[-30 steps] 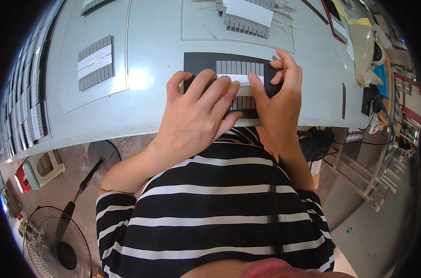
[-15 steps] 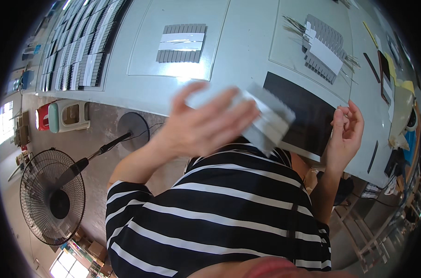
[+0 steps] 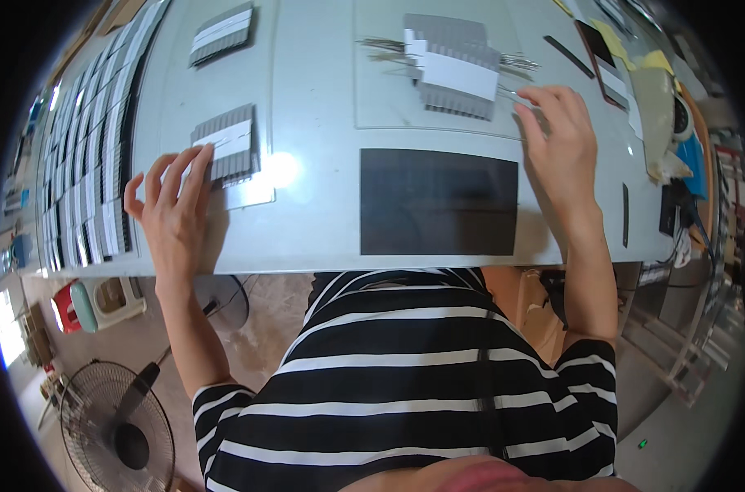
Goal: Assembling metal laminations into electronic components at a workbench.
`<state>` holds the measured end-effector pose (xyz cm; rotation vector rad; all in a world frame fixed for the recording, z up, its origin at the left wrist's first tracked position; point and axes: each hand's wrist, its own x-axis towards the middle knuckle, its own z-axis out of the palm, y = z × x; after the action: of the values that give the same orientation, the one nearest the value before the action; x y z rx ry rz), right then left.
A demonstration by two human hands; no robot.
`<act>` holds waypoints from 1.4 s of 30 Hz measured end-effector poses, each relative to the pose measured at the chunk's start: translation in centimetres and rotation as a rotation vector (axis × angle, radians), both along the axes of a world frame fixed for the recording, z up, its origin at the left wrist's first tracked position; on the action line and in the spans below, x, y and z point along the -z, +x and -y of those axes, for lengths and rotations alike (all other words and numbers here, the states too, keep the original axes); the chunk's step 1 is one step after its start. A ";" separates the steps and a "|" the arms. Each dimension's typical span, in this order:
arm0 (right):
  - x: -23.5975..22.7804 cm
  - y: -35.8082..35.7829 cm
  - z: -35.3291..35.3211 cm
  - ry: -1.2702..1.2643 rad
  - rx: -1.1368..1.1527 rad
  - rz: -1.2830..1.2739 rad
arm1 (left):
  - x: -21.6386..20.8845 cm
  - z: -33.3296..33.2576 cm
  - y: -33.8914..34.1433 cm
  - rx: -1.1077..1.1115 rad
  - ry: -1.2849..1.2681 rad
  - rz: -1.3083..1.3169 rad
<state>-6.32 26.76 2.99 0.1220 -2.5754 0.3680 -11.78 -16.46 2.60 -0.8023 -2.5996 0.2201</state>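
My left hand [image 3: 174, 205] is at the left of the table with its fingers apart. Its fingertips touch the lower left edge of a grey ribbed piece with a white band [image 3: 229, 143], which lies flat on the table. Over on the right, my right hand [image 3: 562, 143] reaches forward, thumb and forefinger a little apart. Those fingertips are beside the thin wire ends [image 3: 518, 64] that stick out from a stack of similar grey ribbed pieces [image 3: 458, 78]. I see nothing held in either hand.
A dark rectangular mat [image 3: 438, 202] lies before me. Another grey banded piece [image 3: 222, 34] sits farther back. Rows of such pieces [image 3: 89, 156] fill the left side. A phone-like dark slab [image 3: 600, 66] and thin black strips [image 3: 626, 215] lie right. A standing fan [image 3: 130, 443] is on the floor.
The grey banded piece at my left hand, blurred near my body before, now lies on the table at left. My right hand has moved forward to the wire ends. The view has shifted.
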 end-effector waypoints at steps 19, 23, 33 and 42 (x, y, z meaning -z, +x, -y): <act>0.9 -1.6 -0.9 0.270 -0.120 -0.099 | -1.3 -17.0 -6.5 0.560 0.177 -0.135; 1.2 -1.7 -1.1 0.299 -0.121 -0.133 | -0.5 -17.7 -7.1 0.560 0.122 -0.163; -1.1 1.1 0.2 0.299 -0.188 -0.142 | -2.5 -15.8 -1.8 0.512 0.156 -0.010; -0.3 7.6 1.7 0.030 -0.252 0.159 | -1.4 -13.4 4.7 0.494 0.226 0.197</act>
<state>1.28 25.05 3.25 0.4482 -2.7295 0.4477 -7.08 -3.05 4.03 -1.3957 -2.4392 -0.3037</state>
